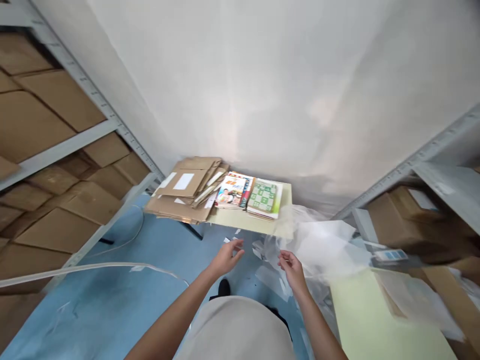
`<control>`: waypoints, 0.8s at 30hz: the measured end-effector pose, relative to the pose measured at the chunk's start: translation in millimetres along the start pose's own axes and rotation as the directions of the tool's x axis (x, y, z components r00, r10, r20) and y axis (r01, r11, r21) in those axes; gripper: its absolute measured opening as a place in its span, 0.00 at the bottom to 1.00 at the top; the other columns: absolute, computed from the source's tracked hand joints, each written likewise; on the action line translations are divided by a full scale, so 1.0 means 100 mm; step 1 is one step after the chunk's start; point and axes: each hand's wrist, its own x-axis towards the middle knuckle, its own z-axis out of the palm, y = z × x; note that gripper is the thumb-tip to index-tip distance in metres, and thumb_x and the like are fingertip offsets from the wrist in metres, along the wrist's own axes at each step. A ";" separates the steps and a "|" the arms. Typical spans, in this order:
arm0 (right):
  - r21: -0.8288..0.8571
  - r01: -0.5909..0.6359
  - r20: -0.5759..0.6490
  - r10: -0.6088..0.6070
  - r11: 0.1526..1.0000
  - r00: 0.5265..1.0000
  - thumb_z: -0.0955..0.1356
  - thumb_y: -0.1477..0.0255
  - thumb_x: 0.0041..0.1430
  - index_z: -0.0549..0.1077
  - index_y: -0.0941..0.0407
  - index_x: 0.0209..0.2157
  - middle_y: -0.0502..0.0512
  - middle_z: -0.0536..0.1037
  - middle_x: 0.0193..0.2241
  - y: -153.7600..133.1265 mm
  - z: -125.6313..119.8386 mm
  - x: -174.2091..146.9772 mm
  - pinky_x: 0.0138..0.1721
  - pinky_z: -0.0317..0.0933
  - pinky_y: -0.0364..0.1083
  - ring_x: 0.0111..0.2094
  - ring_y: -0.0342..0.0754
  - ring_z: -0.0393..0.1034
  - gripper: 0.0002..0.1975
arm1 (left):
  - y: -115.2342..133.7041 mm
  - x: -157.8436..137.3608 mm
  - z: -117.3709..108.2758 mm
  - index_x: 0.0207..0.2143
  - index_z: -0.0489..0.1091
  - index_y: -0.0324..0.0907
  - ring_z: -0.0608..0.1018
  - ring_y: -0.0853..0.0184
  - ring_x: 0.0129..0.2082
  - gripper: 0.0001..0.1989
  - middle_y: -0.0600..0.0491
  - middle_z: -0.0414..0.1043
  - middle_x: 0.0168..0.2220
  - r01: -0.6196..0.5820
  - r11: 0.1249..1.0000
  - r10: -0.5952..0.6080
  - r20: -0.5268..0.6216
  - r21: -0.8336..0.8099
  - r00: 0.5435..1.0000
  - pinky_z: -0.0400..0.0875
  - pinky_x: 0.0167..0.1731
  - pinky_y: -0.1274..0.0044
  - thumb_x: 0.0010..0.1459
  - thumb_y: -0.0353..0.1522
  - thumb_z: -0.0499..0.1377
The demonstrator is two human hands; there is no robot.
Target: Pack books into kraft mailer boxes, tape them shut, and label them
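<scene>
My left hand hangs in the air just short of the small table's front edge, thumb and fingers apart, holding nothing. Level with it on the other side is my right hand, its fingers loosely bent and slightly parted, with no object visible in them. Clear plastic wrap lies close beyond the right fingertips; I cannot tell whether they touch. On the pale yellow table are a stack of magazines with a colourful cover and a stack topped by a green-checked book. Flattened cardboard mailers with white labels are piled at its left.
Shelves of brown cardboard parcels rise on the left. On the right stand another shelf with boxes and a second yellow table. A white strap stretches across the left side. Paper scraps lie on the blue floor.
</scene>
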 end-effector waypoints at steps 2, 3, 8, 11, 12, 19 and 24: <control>0.009 0.003 0.059 -0.004 1.000 0.998 0.73 0.55 0.41 0.75 0.54 0.35 0.56 0.78 0.32 -0.03 0.47 0.09 0.36 0.67 0.51 0.31 0.51 0.72 0.22 | -0.22 -0.06 -0.34 0.42 0.73 0.45 0.79 0.57 0.38 0.17 0.46 0.77 0.42 0.052 0.997 -0.056 -0.068 -0.057 0.996 0.72 0.35 0.70 0.51 0.41 0.60; 0.012 0.003 0.090 -0.004 1.000 0.996 0.73 0.55 0.40 0.74 0.54 0.35 0.56 0.77 0.31 -0.04 0.69 0.12 0.36 0.67 0.51 0.32 0.51 0.72 0.22 | -0.32 -0.08 -0.50 0.42 0.73 0.45 0.79 0.57 0.38 0.17 0.46 0.77 0.42 0.076 0.994 -0.083 -0.095 -0.077 0.992 0.72 0.35 0.70 0.50 0.41 0.60; -0.048 0.010 0.276 0.004 0.999 0.961 0.72 0.55 0.43 0.74 0.55 0.35 0.54 0.77 0.30 -0.07 1.58 0.19 0.35 0.67 0.49 0.30 0.48 0.71 0.21 | -0.75 -0.21 -1.05 0.42 0.73 0.43 0.79 0.58 0.37 0.18 0.45 0.77 0.42 0.159 0.981 -0.177 -0.174 -0.114 0.969 0.72 0.38 0.68 0.50 0.41 0.60; -0.094 0.022 0.344 0.012 0.995 0.939 0.72 0.57 0.45 0.75 0.55 0.35 0.53 0.77 0.30 -0.11 1.91 0.26 0.35 0.66 0.48 0.28 0.46 0.70 0.19 | -0.94 -0.20 -1.25 0.43 0.72 0.42 0.79 0.58 0.37 0.19 0.45 0.77 0.42 0.197 0.971 -0.220 -0.190 -0.136 0.957 0.72 0.40 0.66 0.50 0.41 0.59; -0.106 0.022 0.351 0.017 0.994 0.936 0.72 0.57 0.44 0.75 0.56 0.35 0.53 0.77 0.30 -0.13 2.00 0.30 0.35 0.66 0.48 0.28 0.46 0.70 0.19 | -0.99 -0.17 -1.31 0.43 0.72 0.41 0.79 0.58 0.37 0.20 0.44 0.77 0.42 0.209 0.966 -0.237 -0.199 -0.150 0.951 0.72 0.40 0.66 0.50 0.42 0.60; -0.099 0.016 0.459 0.031 0.995 0.888 0.73 0.62 0.42 0.75 0.55 0.35 0.56 0.80 0.32 -0.31 2.85 0.88 0.42 0.67 0.51 0.36 0.51 0.74 0.17 | -1.19 0.52 -1.67 0.36 0.74 0.40 0.78 0.58 0.37 0.20 0.46 0.78 0.37 0.249 0.877 -0.411 -0.376 -0.410 0.830 0.71 0.42 0.66 0.42 0.42 0.65; -0.112 0.042 0.524 0.023 0.993 0.852 0.72 0.66 0.42 0.74 0.55 0.39 0.57 0.79 0.40 -0.38 3.68 1.46 0.45 0.66 0.52 0.39 0.51 0.74 0.19 | -1.21 1.21 -2.00 0.43 0.72 0.41 0.77 0.60 0.44 0.20 0.47 0.77 0.42 0.195 0.772 -0.553 -0.488 -0.605 0.676 0.71 0.43 0.70 0.50 0.42 0.62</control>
